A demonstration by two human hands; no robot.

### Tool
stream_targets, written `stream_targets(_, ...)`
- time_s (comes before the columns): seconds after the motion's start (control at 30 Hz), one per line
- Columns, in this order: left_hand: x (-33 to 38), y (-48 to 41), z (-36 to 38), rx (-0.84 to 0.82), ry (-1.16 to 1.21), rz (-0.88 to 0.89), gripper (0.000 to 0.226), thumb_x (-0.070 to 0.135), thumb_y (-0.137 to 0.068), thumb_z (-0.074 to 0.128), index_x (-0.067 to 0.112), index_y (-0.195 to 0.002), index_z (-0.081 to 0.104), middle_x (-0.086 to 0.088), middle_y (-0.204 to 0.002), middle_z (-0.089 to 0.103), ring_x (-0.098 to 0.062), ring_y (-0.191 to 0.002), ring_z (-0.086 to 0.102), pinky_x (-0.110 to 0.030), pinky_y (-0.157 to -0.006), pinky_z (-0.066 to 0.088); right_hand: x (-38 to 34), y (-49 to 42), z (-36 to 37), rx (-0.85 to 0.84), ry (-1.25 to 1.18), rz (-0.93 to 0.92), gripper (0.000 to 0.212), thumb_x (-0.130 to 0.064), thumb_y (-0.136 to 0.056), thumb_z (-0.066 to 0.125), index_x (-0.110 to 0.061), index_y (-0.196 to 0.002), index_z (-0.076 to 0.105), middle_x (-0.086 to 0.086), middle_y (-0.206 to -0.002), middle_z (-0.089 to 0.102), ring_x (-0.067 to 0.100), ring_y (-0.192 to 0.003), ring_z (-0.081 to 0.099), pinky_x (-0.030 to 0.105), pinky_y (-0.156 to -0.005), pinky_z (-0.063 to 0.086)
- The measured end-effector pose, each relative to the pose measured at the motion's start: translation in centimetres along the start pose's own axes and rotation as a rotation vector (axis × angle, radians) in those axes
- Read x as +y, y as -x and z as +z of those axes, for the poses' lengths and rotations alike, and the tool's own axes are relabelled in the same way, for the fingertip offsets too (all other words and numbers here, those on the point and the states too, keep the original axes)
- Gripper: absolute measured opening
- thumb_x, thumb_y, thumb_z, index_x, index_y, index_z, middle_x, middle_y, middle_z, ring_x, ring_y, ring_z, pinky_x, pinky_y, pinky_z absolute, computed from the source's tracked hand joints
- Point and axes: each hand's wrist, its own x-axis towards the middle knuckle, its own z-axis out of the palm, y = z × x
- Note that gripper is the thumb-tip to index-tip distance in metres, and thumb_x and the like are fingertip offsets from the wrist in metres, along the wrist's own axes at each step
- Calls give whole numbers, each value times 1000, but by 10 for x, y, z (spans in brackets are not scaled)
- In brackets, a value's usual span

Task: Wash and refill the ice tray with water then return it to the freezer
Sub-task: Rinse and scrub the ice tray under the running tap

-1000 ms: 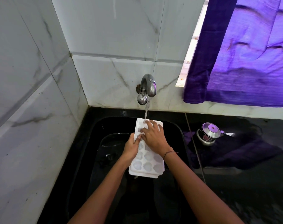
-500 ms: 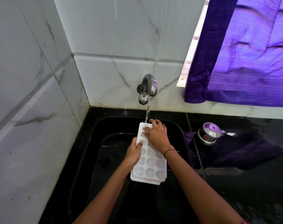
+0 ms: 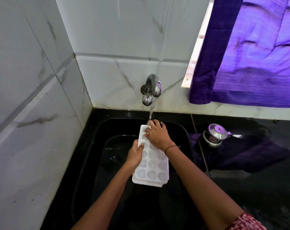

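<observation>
The ice tray [image 3: 151, 170] has eased a touch nearer the person than a second ago, while the right hand is still working at its far end. The left hand [image 3: 135, 156] grips the tray's left long edge, thumb hooked over the rim. This likely steadies it over the black sink [image 3: 97, 163] so that runoff drains there. The tray's far end sits under the tap [image 3: 151, 87], where the stream [image 3: 151, 112] lands. The right hand [image 3: 158, 136] lies spread over the far cells, fingers pressing and grasping nothing, apparently rubbing them clean. A steel pot [image 3: 214, 135] stands apart on the counter.
</observation>
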Motion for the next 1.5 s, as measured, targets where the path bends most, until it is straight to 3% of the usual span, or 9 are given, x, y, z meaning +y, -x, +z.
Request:
stream_targets(0.3, -8, 1, -4, 44, -55, -13, 26, 28, -100, 40, 18, -123, 46, -2, -103, 61, -16, -88, 61, -27, -71, 51, -5, 3, 14, -23, -197, 88, 39, -41, -99, 38, -25, -132, 51, 3, -150, 28, 24, -140, 19, 48, -112, 23)
stream_targets(0.4, -6, -2, -7, 71, -41, -45, 27, 27, -100, 40, 17, -124, 46, -6, -108, 61, -22, -94, 62, -36, -81, 52, -5, 8, 20, 79, -306, 168, 35, -37, -97, 44, -24, -129, 49, 1, -148, 32, 22, -139, 23, 44, -108, 31)
stream_targets(0.5, -7, -2, -11, 103, -17, -87, 29, 27, -99, 40, 16, -125, 45, -9, -113, 60, -27, -101, 61, -42, -89, 51, 1, 12, 22, 55, -298, 241, 40, -43, -97, 42, -23, -130, 50, 3, -149, 31, 23, -139, 21, 45, -108, 30)
stream_targets(0.63, -8, -1, -12, 71, -1, -97, 26, 28, -99, 40, 19, -124, 45, -7, -110, 60, -26, -99, 61, -41, -85, 52, 1, 11, 20, -37, -279, 206, 41, -45, -98, 39, -26, -131, 52, 5, -154, 22, 26, -143, 12, 46, -112, 23)
stream_targets(0.93, -12, -3, -14, 81, 1, -74, 21, 27, -99, 40, 20, -118, 47, -6, -108, 61, -23, -95, 61, -35, -77, 51, -4, 8, 16, -78, -210, 172, 42, -43, -99, 35, -26, -134, 50, 4, -155, 19, 24, -146, 6, 48, -114, 18)
stream_targets(1.1, -10, -4, -15, 81, -19, -35, 16, 26, -100, 40, 23, -114, 47, -1, -102, 61, -18, -89, 60, -26, -68, 49, 1, 7, 13, -29, -201, 175, 48, -53, -97, 30, -25, -128, 55, 4, -152, 26, 22, -145, 8, 47, -115, 15)
stream_targets(1.23, -3, -6, -17, 95, 28, -27, 17, 27, -100, 40, 25, -116, 46, 3, -98, 61, -14, -87, 61, -25, -66, 48, 2, 5, 13, -36, -212, 149, 54, -59, -94, 32, -29, -136, 47, 4, -154, 23, 24, -145, 8, 48, -115, 16)
stream_targets(1.5, 14, -12, -18, 116, 2, -4, 26, 29, -100, 39, 22, -124, 47, -6, -109, 63, -23, -96, 62, -40, -84, 53, 1, -1, 6, 6, -236, 207, 59, -60, -93, 33, -26, -141, 37, 3, -152, 25, 23, -142, 16, 47, -109, 28)
